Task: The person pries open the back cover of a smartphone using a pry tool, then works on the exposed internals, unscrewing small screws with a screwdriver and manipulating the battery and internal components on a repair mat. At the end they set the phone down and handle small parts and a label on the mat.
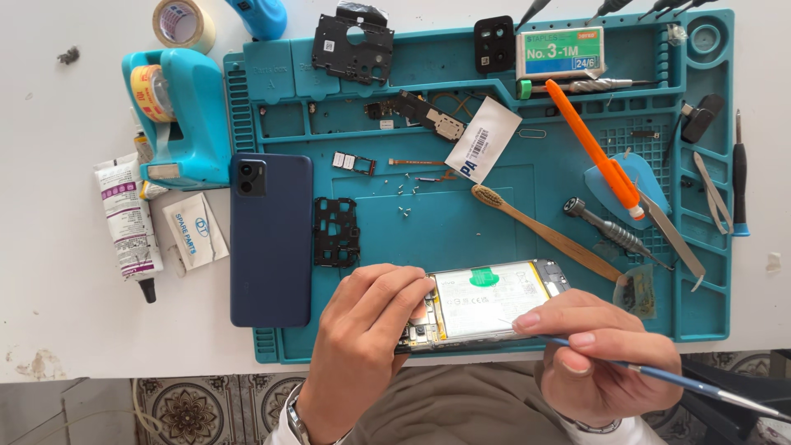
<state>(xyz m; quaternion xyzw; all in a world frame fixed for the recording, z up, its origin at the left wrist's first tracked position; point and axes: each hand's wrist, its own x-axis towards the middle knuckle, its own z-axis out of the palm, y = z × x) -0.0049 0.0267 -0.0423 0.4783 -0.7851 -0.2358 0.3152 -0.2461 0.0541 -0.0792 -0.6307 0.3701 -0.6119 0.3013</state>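
An opened phone (494,297) with its white battery exposed lies at the front edge of the teal repair mat (461,222). My left hand (367,330) rests on the phone's left end, fingertips on the circuit board area. My right hand (597,354) grips a thin blue tool (700,387) like a pen, its tip over the battery's lower edge. A dark blue phone back cover (270,239) lies face down to the left, with a black inner frame (336,231) beside it.
On the mat lie a bamboo brush (544,233), an orange-handled blade (610,169), a metal screwdriver (610,227), small screws (405,198), black plastic parts (353,45) and a staples box (560,51). A teal tape dispenser (177,115), glue tube (128,222) and tweezers (715,194) lie around it.
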